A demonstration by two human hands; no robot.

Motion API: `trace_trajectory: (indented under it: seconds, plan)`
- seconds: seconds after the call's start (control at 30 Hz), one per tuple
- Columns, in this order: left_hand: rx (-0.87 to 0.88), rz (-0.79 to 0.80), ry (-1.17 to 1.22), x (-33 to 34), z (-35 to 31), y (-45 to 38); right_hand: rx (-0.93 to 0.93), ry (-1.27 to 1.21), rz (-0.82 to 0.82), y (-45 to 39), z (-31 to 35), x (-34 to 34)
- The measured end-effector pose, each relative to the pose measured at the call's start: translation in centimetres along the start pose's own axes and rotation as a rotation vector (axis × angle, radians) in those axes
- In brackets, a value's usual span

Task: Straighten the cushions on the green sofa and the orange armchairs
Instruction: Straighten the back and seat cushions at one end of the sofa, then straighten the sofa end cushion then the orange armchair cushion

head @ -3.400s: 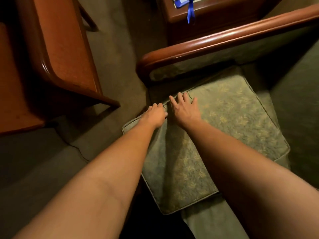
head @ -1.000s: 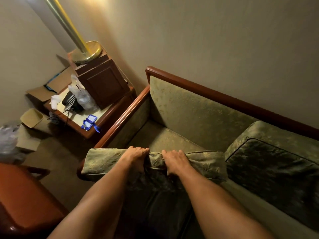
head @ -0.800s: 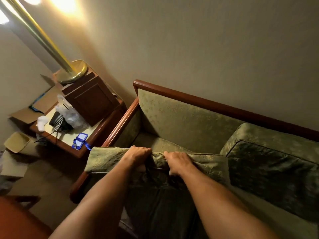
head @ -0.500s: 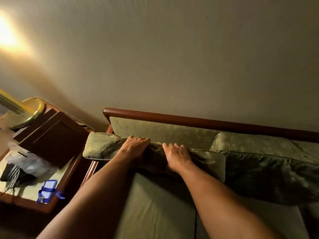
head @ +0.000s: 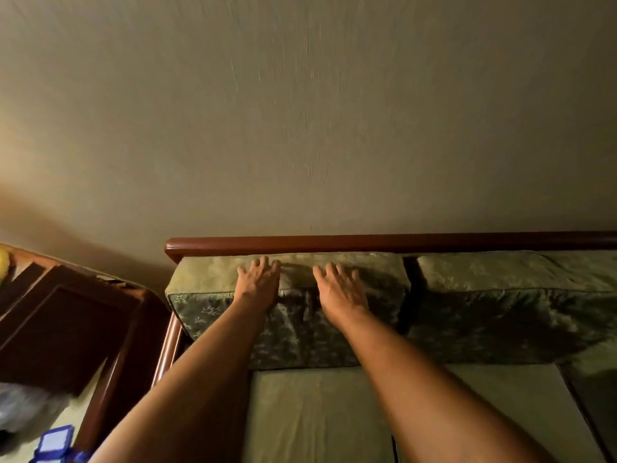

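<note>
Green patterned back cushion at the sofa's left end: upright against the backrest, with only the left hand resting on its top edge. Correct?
Not quite. The head view shows both hands on the green patterned back cushion: left hand and right hand lie flat on its top edge. It does stand upright against the backrest.

A plain beige wall [head: 300, 111] fills the upper view, warm light glowing at its left edge. Lower left, a dark wooden side table [head: 110, 379] carries a dark wooden box [head: 60, 332], details possibly blurred.
</note>
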State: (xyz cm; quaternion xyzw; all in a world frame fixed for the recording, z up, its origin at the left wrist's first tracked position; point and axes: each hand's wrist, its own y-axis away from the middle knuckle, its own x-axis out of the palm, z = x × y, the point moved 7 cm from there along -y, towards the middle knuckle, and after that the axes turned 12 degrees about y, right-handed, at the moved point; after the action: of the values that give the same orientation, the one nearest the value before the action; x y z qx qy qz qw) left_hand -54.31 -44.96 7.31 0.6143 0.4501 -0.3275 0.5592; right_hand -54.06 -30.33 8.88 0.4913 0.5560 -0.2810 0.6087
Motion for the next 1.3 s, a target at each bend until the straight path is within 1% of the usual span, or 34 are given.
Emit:
trace_trajectory:
  seconds: [0.17, 0.37, 0.5, 0.6, 0.73, 0.8, 0.93, 1.03, 1.13, 1.2, 1.3]
  plan:
    - [0.054, -0.056, 0.057, -1.7, -0.6, -0.1, 0.022, 0.012, 0.016, 0.0, 0.6, -1.5]
    - [0.158, -0.07, 0.071, -2.4, -3.4, 0.8, 0.042, 0.053, 0.032, 2.6, -0.7, -2.2]
    - [0.252, -0.062, 0.056, -2.7, -7.7, 2.3, 0.084, 0.114, 0.027, 6.0, -3.6, -2.5]
    - [0.339, -0.068, 0.041, -2.9, -12.7, 3.8, 0.149, 0.055, 0.013, 9.8, -6.9, -2.4]
    - [0.481, -0.064, 0.066, -2.5, -22.9, 6.6, 0.344, -0.017, -0.08, 17.1, -13.5, -2.2]
    - [0.564, -0.035, 0.056, -1.7, -29.6, 8.8, 0.453, -0.024, -0.068, 21.5, -17.8, -1.3]
    - [0.723, 0.03, -0.062, 1.1, -42.7, 14.5, 0.649, -0.101, -0.005, 31.6, -26.6, 1.3]
    - [0.873, 0.019, -0.133, 3.9, -53.1, 21.2, 0.776, -0.146, 0.053, 41.7, -33.6, 4.1]
    - [1.014, 0.024, -0.189, 7.4, -61.8, 28.3, 0.895, -0.196, 0.104, 51.0, -38.8, 6.9]
    - [1.08, 0.043, -0.223, 9.7, -66.8, 32.3, 0.992, -0.214, 0.086, 56.5, -41.2, 8.2]
    - [1.169, 0.053, -0.22, 12.2, -73.4, 37.6, 1.089, -0.212, 0.054, 63.8, -44.5, 10.0]
